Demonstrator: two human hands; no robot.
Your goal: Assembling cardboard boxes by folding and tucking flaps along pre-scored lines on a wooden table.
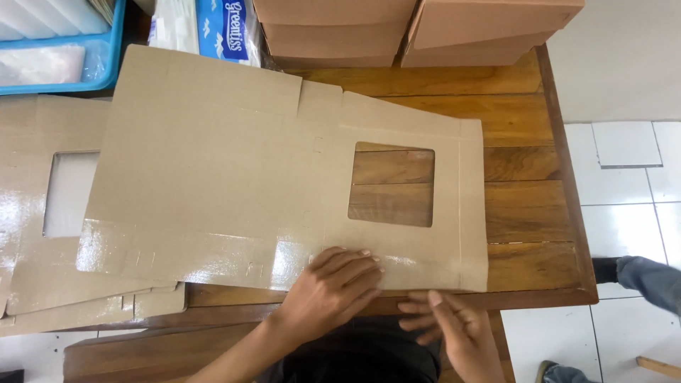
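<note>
A flat brown cardboard box blank [220, 177] with a square window cut-out lies across the wooden table [525, 213]. My left hand [333, 291] presses palm-down on its glossy near edge, fingers spread toward the right. My right hand [447, 326] is at the table's front edge just below the blank's near right corner, fingers extended and touching or almost touching the cardboard edge. Neither hand grips anything.
A stack of similar flat blanks [50, 206] lies at the left under the top one. Folded brown boxes [425, 28] stand at the far edge. A blue tray [57, 50] and a blue-and-white packet [213, 28] sit at far left. Another person's leg [649, 280] is on the tiled floor at right.
</note>
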